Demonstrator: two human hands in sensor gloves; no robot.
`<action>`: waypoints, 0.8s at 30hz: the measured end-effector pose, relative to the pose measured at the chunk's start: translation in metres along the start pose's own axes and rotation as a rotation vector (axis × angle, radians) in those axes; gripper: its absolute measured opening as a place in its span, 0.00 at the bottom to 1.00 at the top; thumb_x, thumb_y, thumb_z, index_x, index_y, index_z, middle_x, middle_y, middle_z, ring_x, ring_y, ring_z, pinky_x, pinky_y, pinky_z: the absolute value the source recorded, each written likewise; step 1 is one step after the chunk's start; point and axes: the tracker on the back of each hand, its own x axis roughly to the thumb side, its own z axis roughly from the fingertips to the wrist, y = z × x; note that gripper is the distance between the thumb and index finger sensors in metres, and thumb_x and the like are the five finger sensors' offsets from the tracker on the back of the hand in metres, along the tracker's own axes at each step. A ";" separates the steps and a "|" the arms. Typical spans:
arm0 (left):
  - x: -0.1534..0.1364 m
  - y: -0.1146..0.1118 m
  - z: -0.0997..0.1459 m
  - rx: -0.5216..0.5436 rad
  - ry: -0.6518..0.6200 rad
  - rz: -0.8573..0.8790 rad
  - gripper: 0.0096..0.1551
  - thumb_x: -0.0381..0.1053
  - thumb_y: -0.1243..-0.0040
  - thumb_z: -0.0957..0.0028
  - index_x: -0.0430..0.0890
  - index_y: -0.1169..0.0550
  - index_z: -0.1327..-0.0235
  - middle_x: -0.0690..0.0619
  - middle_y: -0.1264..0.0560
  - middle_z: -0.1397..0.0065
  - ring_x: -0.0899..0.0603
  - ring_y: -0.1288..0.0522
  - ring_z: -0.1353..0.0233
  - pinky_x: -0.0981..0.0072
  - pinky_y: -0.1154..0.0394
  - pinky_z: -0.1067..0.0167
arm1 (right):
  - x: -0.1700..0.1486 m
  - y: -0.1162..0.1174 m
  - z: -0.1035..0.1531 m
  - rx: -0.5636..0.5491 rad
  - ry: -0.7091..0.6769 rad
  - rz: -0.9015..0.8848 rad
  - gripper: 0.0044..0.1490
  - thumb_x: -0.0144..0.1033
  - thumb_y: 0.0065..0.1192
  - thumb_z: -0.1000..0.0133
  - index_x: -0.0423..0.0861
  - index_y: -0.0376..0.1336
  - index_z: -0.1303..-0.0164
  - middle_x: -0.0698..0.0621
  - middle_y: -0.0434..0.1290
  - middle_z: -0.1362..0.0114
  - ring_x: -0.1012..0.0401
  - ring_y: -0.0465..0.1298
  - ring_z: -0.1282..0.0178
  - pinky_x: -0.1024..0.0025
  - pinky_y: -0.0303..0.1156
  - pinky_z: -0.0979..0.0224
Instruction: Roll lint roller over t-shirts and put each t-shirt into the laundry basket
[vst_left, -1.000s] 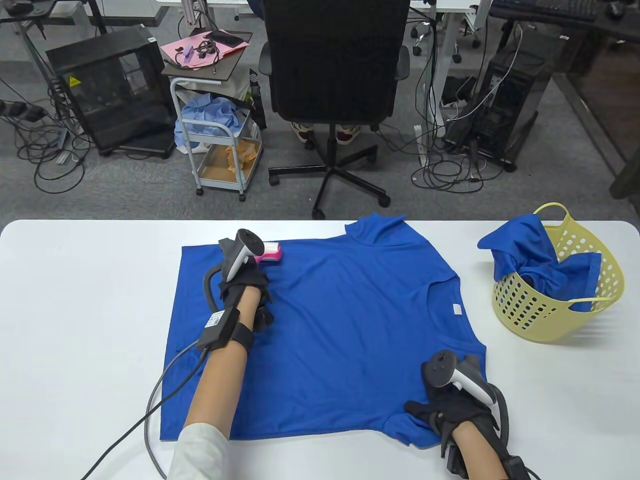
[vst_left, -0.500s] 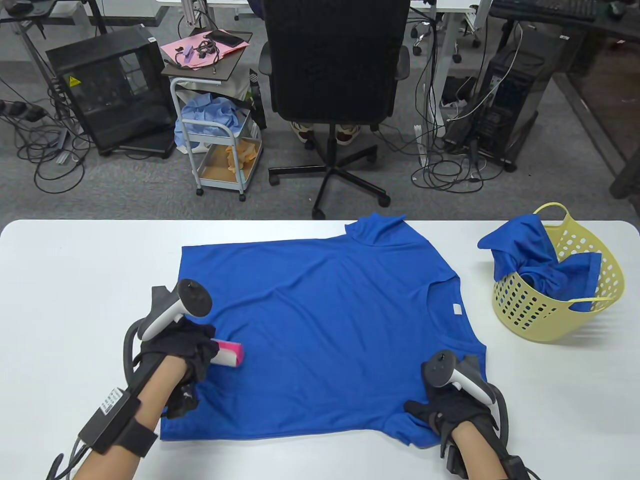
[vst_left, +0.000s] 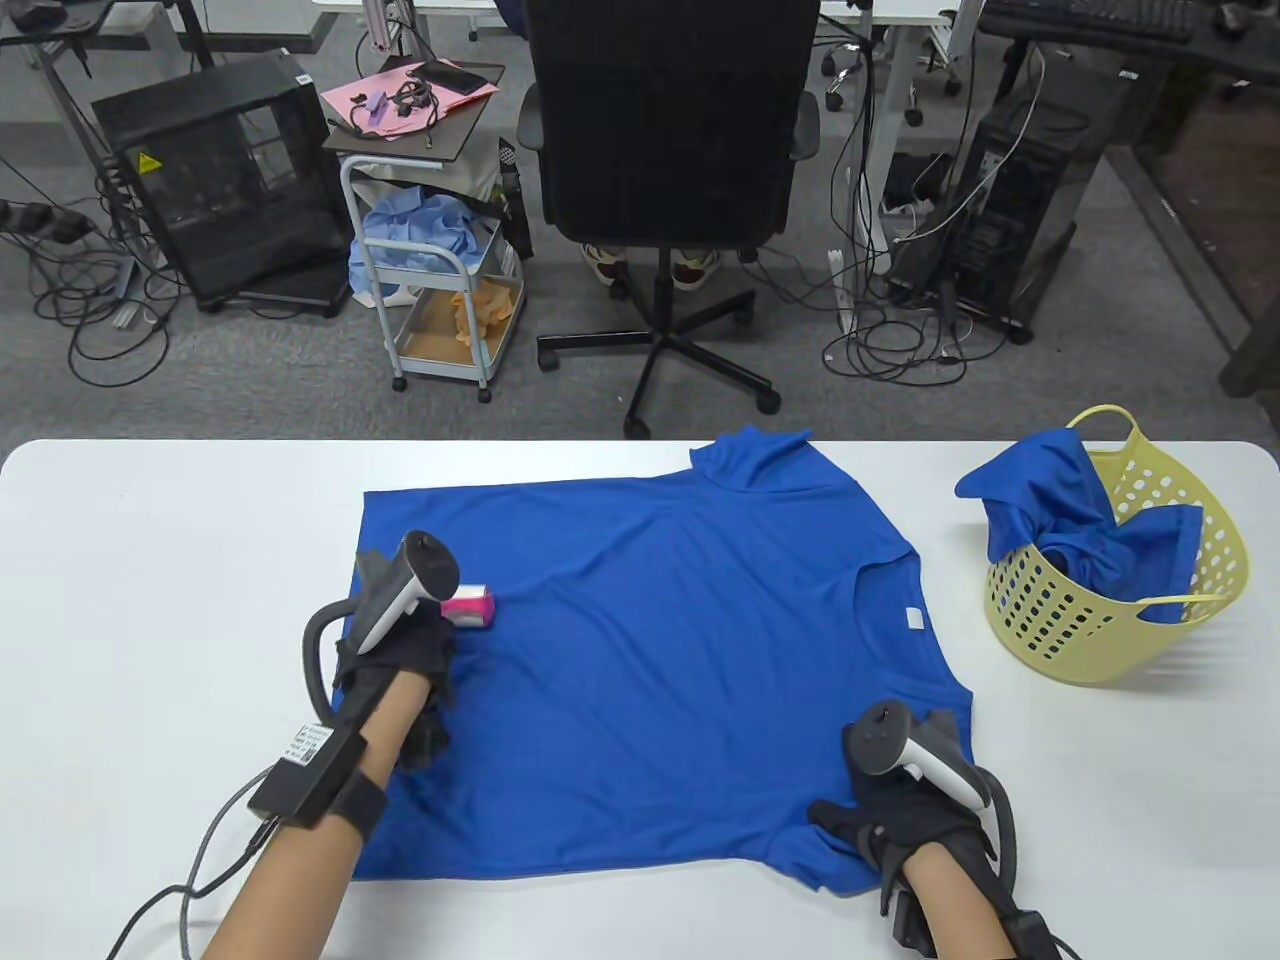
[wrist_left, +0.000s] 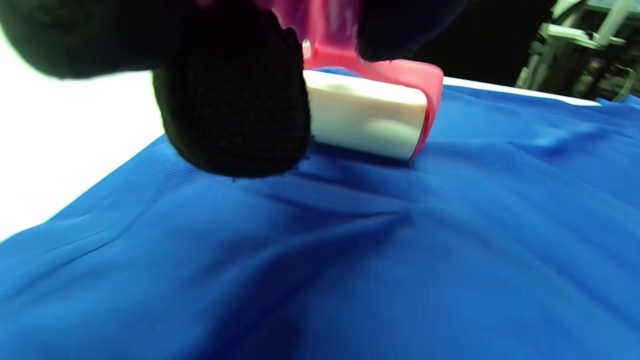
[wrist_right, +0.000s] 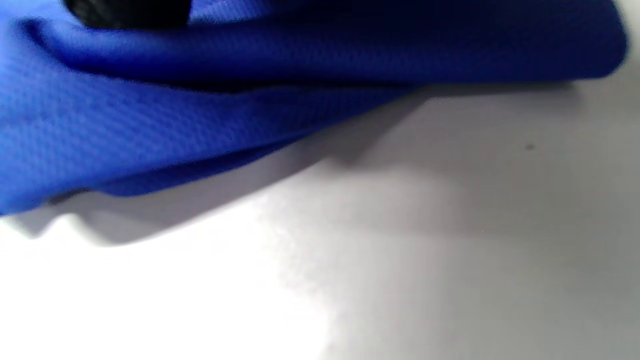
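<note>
A blue t-shirt (vst_left: 660, 640) lies spread flat on the white table (vst_left: 150, 560), collar toward the right. My left hand (vst_left: 405, 655) grips the pink lint roller (vst_left: 470, 606) and holds its white roll (wrist_left: 367, 120) down on the shirt's left part. My right hand (vst_left: 900, 815) rests flat on the shirt's near right sleeve, fingers spread. The right wrist view holds only folded blue cloth (wrist_right: 200, 100) over the tabletop. A yellow laundry basket (vst_left: 1120, 640) at the right holds another blue t-shirt (vst_left: 1075, 520).
Beyond the table's far edge stand a black office chair (vst_left: 665, 150), a small white cart (vst_left: 440, 290) and computer towers with cables on the floor. Bare tabletop lies left of the shirt and along the near edge.
My left hand drew the roller from the shirt's far left part down to its near left part, then pushed it back up toward the middle. The right hand has stayed in place.
</note>
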 end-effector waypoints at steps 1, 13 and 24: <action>0.004 -0.001 -0.013 -0.005 0.005 0.015 0.34 0.53 0.45 0.38 0.53 0.43 0.21 0.39 0.25 0.30 0.44 0.10 0.61 0.59 0.15 0.65 | 0.000 0.000 0.000 0.000 0.000 0.000 0.56 0.66 0.46 0.45 0.55 0.24 0.23 0.40 0.18 0.20 0.38 0.23 0.24 0.30 0.30 0.29; -0.003 0.010 -0.048 -0.003 -0.074 0.151 0.41 0.48 0.41 0.41 0.58 0.48 0.20 0.40 0.27 0.29 0.46 0.14 0.51 0.59 0.18 0.53 | 0.000 0.000 0.000 0.000 0.000 -0.004 0.56 0.66 0.46 0.45 0.55 0.23 0.24 0.41 0.18 0.20 0.38 0.22 0.24 0.30 0.29 0.29; -0.059 0.003 0.124 -0.205 -0.152 -0.084 0.29 0.53 0.41 0.40 0.51 0.28 0.24 0.38 0.15 0.42 0.50 0.09 0.66 0.67 0.13 0.69 | 0.000 0.001 0.000 -0.002 0.000 -0.002 0.56 0.66 0.45 0.45 0.55 0.23 0.24 0.41 0.18 0.20 0.38 0.22 0.24 0.30 0.29 0.29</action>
